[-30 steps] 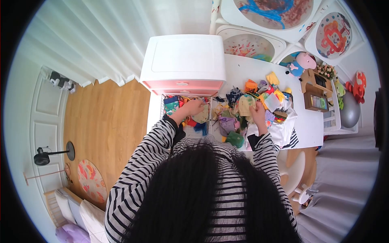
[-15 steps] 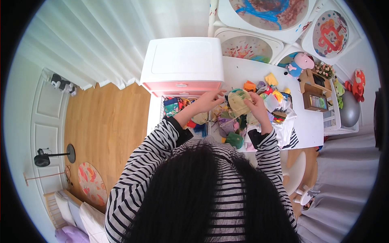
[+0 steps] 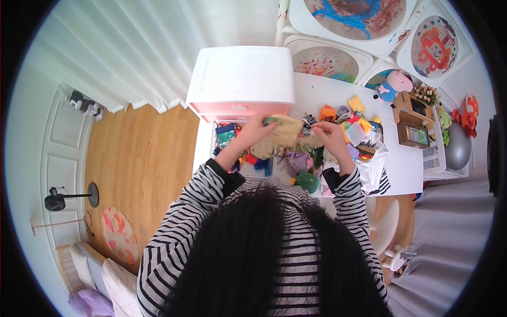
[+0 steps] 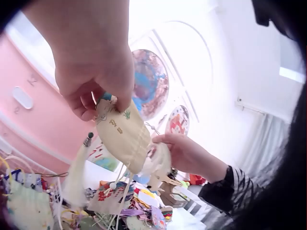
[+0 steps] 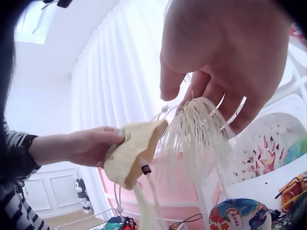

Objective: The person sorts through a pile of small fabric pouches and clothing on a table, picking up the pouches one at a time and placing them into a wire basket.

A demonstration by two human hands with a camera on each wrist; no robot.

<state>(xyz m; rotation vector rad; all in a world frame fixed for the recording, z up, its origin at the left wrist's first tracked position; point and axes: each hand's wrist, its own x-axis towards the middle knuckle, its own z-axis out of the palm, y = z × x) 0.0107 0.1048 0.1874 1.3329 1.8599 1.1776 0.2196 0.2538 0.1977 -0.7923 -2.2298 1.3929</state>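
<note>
Gentleness serves best, we judge: with the grip of our left hand [image 4: 93, 72] pinching the cream pouch [image 4: 125, 139] and our right hand [image 5: 225, 52] clasping the pale tassel [image 5: 199, 134], we pull evenly.

A second ago my left hand [image 3: 257, 129] was down in the wire basket [image 3: 224, 138]. My right hand [image 3: 328, 136] lay on the heap of pouches [image 3: 353, 134] by the table's near edge, holding the cream pouch [image 3: 287, 130]. Since then both hands have come up off them. The pouch has passed to my left hand, which pinches its top end, and it has moved left, up before the pink drawer front [image 3: 240, 109]. My right hand now grips only the pale tassel [image 5: 199, 132] on its cord.
</note>
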